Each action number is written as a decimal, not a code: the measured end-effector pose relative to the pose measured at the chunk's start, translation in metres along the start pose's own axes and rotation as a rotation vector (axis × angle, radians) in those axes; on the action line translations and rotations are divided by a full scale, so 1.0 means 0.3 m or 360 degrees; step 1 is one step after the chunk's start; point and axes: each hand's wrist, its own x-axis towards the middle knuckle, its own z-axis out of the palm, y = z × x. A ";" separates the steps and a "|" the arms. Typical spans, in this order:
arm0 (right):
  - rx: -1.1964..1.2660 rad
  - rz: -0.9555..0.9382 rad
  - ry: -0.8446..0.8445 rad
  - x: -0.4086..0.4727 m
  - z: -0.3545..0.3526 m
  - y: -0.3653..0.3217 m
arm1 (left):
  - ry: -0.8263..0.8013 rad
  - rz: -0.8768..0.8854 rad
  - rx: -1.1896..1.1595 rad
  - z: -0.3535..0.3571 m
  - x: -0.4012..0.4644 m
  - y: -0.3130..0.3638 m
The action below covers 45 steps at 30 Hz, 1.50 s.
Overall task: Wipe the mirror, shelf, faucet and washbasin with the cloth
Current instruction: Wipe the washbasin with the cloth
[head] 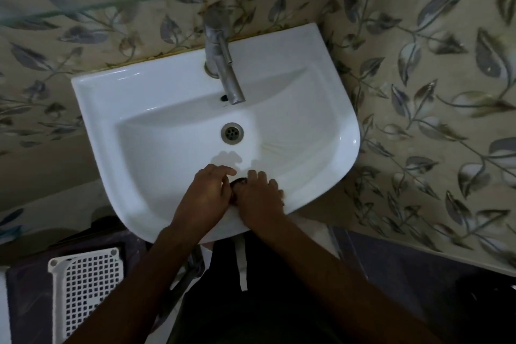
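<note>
hands (237, 195) together pinch a small dark cloth (239, 182) at the washbasin (173, 131) front rim.

**Colours and patterns at the basin**

You have a glossy white washbasin (321, 109) in front of you, with a dull grey metal faucet (223, 64) at its far edge and a grey metal drain (232, 133) in the middle. The wall tiles (418, 92) around it are beige, printed with grey-blue leaves on thin stems. Near left, you see a white plastic basket (83, 288) with a grid of square holes.
</note>
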 end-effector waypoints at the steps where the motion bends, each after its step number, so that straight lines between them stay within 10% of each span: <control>1: -0.0046 0.0087 0.0004 0.012 -0.015 0.047 | -0.0009 0.0034 0.0022 0.004 0.008 0.012; 6: -0.0463 0.0397 0.0240 0.089 -0.073 0.291 | -0.0052 0.0188 0.0086 0.062 0.063 0.092; 26: -0.0417 -0.0228 0.0182 0.193 -0.082 0.483 | -0.0009 0.0125 0.0153 0.228 0.222 0.220; 35: -0.0497 -0.0016 0.0379 0.381 -0.112 0.505 | -0.0167 -0.0373 0.0279 0.235 0.214 0.178; 45: 0.0078 -0.0140 -0.0167 0.343 -0.003 0.316 | 0.0022 -0.0509 0.0230 0.184 0.214 0.122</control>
